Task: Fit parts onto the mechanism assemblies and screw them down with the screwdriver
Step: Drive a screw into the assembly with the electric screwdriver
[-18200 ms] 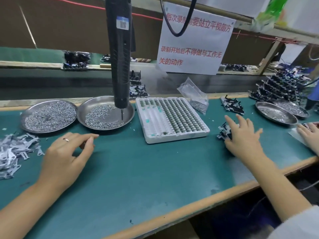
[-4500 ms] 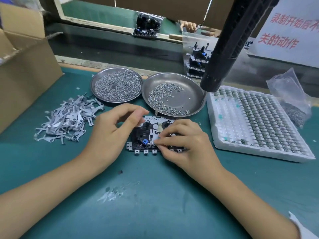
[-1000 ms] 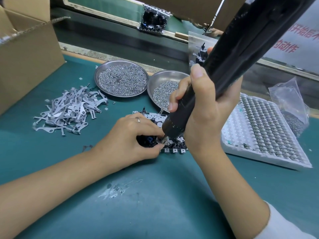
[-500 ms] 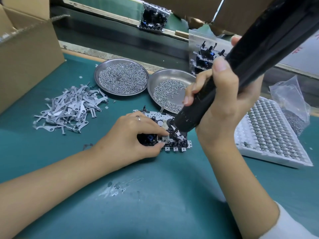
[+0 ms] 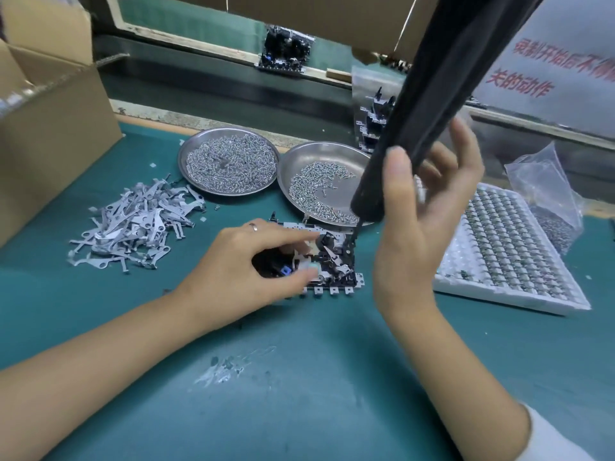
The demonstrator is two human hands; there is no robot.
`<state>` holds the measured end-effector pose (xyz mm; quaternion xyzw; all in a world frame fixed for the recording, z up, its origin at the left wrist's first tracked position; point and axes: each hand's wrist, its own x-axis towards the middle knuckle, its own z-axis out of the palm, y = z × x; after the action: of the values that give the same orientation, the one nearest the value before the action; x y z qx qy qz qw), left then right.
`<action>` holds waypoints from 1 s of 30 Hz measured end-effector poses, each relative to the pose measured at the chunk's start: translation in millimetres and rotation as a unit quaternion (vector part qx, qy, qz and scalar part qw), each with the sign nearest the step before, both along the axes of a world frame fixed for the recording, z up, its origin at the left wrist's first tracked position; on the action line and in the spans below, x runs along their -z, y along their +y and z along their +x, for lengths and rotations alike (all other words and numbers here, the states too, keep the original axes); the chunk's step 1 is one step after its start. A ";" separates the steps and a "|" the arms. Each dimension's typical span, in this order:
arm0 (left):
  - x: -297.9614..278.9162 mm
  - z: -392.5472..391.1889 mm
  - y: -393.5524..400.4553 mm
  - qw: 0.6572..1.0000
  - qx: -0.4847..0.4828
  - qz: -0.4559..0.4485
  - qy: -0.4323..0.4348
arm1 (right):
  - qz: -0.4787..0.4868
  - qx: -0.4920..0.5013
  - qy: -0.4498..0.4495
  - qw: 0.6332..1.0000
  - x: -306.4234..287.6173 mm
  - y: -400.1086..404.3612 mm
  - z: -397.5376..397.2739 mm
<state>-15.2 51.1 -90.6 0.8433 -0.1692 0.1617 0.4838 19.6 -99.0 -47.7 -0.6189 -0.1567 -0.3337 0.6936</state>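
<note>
A black and white mechanism assembly (image 5: 332, 264) lies on the green mat. My left hand (image 5: 239, 274) grips its left part, thumb and forefinger curled over the black section. The hanging black electric screwdriver (image 5: 426, 94) slants down from the upper right, its bit tip at the assembly's far right corner. My right hand (image 5: 409, 234) is beside the screwdriver's lower end. Its fingers are straightened and spread behind the barrel, and the thumb lies loosely along the front.
Two steel dishes of screws (image 5: 186, 151) (image 5: 319, 154) stand behind the assembly. A heap of grey metal levers (image 5: 133, 227) lies to the left, near a cardboard box (image 5: 50, 128). A white tray of small parts (image 5: 499, 294) and a plastic bag (image 5: 545, 194) are on the right.
My right hand has loosened from a firm grip on the screwdriver, its fingers now straightened. The screwdriver has shifted right and up. My left hand still holds the assembly.
</note>
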 end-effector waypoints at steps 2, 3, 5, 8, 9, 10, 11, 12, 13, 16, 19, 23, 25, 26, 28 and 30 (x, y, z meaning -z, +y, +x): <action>-1.7 2.7 2.6 0.997 -0.054 -0.055 -0.009 | -0.056 0.093 -0.019 0.994 17.7 -4.2 -13.1; -2.4 5.0 4.6 0.993 -0.087 -0.078 -0.016 | -0.142 0.087 -0.027 0.986 25.7 -3.8 -20.9; -2.5 9.7 9.6 0.984 -0.134 -0.116 -0.029 | -0.395 0.017 -0.035 0.918 40.6 1.6 -32.1; -1.4 13.9 15.4 0.977 -0.165 -0.131 -0.041 | -0.666 0.024 -0.039 0.744 50.2 12.3 -38.3; -0.9 14.2 16.2 0.976 -0.168 -0.130 -0.042 | -0.696 0.037 -0.036 0.716 47.4 13.7 -41.0; -0.4 14.2 16.5 0.976 -0.169 -0.126 -0.046 | -0.710 0.042 -0.037 0.702 44.1 13.4 -44.6; 0.4 13.9 16.6 0.977 -0.169 -0.118 -0.050 | -0.718 0.037 -0.041 0.694 41.3 11.6 -49.9; 1.2 13.3 16.4 0.978 -0.168 -0.108 -0.056 | -0.724 0.027 -0.044 0.688 39.5 8.4 -57.2; 2.0 12.7 16.1 0.979 -0.165 -0.099 -0.063 | -0.727 0.019 -0.050 0.684 39.3 3.1 -65.8; 5.7 11.4 17.0 0.981 -0.158 -0.088 -0.076 | -0.707 -0.005 -0.052 0.705 40.8 -24.6 -96.6; 9.6 12.2 19.8 0.981 -0.160 -0.093 -0.061 | -0.683 0.013 -0.062 0.727 41.3 -71.7 -121.0; 11.3 12.9 20.8 0.980 -0.161 -0.089 -0.071 | -0.692 0.100 0.009 0.715 37.5 -159.3 -138.8; 12.3 14.2 19.7 0.980 -0.167 -0.081 -0.068 | -0.702 0.186 0.070 0.684 33.4 -208.6 -135.7; 12.3 14.4 18.5 0.980 -0.169 -0.076 -0.066 | -0.708 0.234 0.086 0.661 31.5 -230.4 -132.8; 12.6 14.3 16.4 0.981 -0.170 -0.070 -0.066 | -0.692 0.275 0.139 0.652 26.4 -258.5 -122.7; 10.5 12.9 14.1 0.982 -0.165 -0.057 -0.076 | -0.652 0.267 0.140 0.696 22.5 -260.4 -113.9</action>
<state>-2.3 65.2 -101.1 0.8162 -0.0547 0.3122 0.4831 -94.3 -359.4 -70.2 -0.9714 -0.0640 -0.2285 0.0118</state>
